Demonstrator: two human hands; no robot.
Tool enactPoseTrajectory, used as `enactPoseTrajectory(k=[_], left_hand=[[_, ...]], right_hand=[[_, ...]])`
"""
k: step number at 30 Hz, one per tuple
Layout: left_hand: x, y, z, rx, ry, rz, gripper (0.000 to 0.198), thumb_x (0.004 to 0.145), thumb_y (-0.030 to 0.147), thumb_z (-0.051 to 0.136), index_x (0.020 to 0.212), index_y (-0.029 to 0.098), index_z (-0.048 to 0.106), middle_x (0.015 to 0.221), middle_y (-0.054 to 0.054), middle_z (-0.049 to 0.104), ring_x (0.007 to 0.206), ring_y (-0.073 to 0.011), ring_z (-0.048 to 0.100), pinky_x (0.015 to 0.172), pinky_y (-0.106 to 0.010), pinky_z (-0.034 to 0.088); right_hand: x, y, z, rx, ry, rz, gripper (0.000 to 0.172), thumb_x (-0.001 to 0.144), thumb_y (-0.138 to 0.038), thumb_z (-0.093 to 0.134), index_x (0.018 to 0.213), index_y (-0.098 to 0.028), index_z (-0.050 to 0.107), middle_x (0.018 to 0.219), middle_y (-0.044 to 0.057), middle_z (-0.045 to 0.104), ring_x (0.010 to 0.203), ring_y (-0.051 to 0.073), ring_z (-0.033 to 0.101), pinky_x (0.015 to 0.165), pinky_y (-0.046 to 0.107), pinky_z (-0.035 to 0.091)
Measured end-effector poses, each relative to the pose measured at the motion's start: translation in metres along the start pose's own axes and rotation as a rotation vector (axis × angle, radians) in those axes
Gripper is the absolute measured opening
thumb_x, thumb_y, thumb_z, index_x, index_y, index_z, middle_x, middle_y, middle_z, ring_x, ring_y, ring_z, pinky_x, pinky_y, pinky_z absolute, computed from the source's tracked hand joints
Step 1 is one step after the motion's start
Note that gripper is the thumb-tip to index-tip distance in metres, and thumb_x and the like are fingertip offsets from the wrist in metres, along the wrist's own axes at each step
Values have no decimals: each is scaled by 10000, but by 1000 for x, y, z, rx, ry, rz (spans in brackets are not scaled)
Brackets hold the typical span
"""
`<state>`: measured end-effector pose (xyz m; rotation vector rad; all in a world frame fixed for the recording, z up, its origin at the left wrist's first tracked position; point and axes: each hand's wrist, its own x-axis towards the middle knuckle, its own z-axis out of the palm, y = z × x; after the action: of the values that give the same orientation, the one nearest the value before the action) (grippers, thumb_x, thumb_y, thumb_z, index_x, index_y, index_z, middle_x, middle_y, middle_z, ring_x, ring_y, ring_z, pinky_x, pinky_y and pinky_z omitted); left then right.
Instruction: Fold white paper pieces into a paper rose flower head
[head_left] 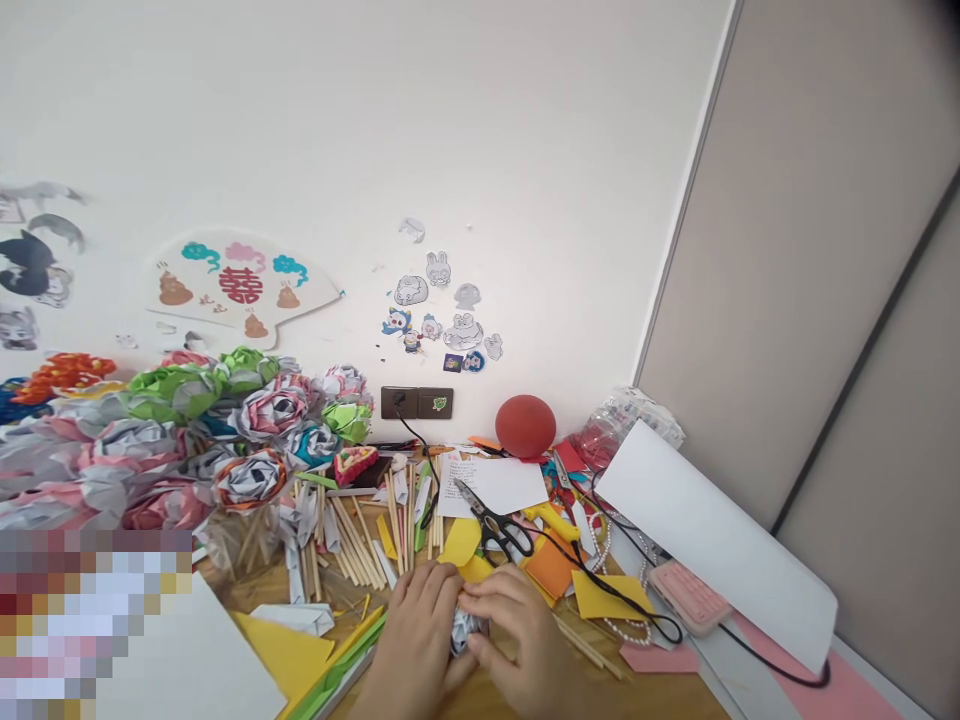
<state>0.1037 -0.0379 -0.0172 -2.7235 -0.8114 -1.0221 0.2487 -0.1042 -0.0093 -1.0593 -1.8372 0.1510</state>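
Observation:
Low in the middle of the view, my left hand [416, 630] and my right hand [517, 630] come together around a small white folded-paper flower [465, 633]. Fingers of both hands are curled over it, so only its front shows between them. Just beyond my hands lie black-handled scissors [499, 530] with their blades pointing away to the left. Yellow paper [461, 543] is beside them, and wooden sticks [352, 545] are spread to the left. A yellow-handled tool [553, 522] with a black cord rests on the right.
Finished-looking paper flowers [176, 390] crowd the left side. A red balloon [525, 427] stands by the wall, near a written sheet [510, 484]. A large curled white sheet [716, 540] and a pink device [690, 597] are at right. A black cord [622, 597] loops there.

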Motion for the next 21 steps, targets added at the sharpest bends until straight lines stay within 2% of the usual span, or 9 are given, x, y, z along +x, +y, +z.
enactPoseTrajectory(k=[2, 4, 8, 10, 15, 19, 21], left_hand=[[0, 0, 1, -9, 4, 16, 244, 706, 318, 594, 911, 189, 565, 938, -89, 636, 898, -279, 577, 809, -428, 428], [-1, -2, 2, -19, 33, 30, 297, 717, 338, 591, 975, 194, 556, 966, -88, 639, 913, -276, 580, 802, -414, 437], [-3, -8, 5, -30, 87, -9, 355, 749, 389, 584, 1048, 204, 536, 989, -84, 643, 931, -266, 584, 774, -389, 455], [-3, -10, 4, -27, 103, -31, 343, 756, 399, 581, 1033, 200, 541, 984, -86, 642, 934, -267, 584, 774, -396, 454], [-1, -7, 0, -32, 102, -11, 311, 749, 401, 591, 976, 192, 554, 956, -84, 641, 921, -267, 583, 773, -406, 450], [1, -4, -5, -47, 89, -28, 295, 768, 405, 567, 978, 198, 558, 966, -81, 644, 934, -263, 585, 773, -399, 457], [1, -4, -6, -62, 74, -72, 268, 779, 391, 553, 967, 200, 565, 966, -82, 647, 925, -256, 591, 759, -387, 467]], right_hand=[[0, 0, 1, 8, 31, -4, 223, 788, -177, 563, 995, -209, 638, 941, 72, 604, 910, 201, 536, 830, 350, 437], [0, 1, 1, 41, 45, 9, 198, 807, -218, 553, 986, -228, 638, 1004, 70, 580, 965, 209, 518, 864, 361, 422], [-1, 5, 0, 88, 87, 74, 357, 862, -300, 491, 1218, -266, 494, 1157, 71, 515, 1098, 221, 446, 948, 389, 370], [-1, 5, 0, 73, 91, 82, 361, 884, -312, 458, 1242, -269, 469, 1176, 73, 505, 1115, 222, 429, 959, 399, 357], [-1, 1, -1, 77, 65, 20, 272, 903, -375, 422, 1106, -271, 570, 1154, 68, 524, 1100, 224, 440, 944, 414, 362], [1, -3, -5, 148, 66, 40, 316, 903, -453, 386, 1016, -275, 622, 1167, 61, 521, 1123, 223, 447, 948, 403, 371], [2, 0, -7, 176, 109, 94, 359, 892, -495, 377, 1025, -272, 626, 1170, 68, 527, 1129, 228, 455, 953, 393, 373]])
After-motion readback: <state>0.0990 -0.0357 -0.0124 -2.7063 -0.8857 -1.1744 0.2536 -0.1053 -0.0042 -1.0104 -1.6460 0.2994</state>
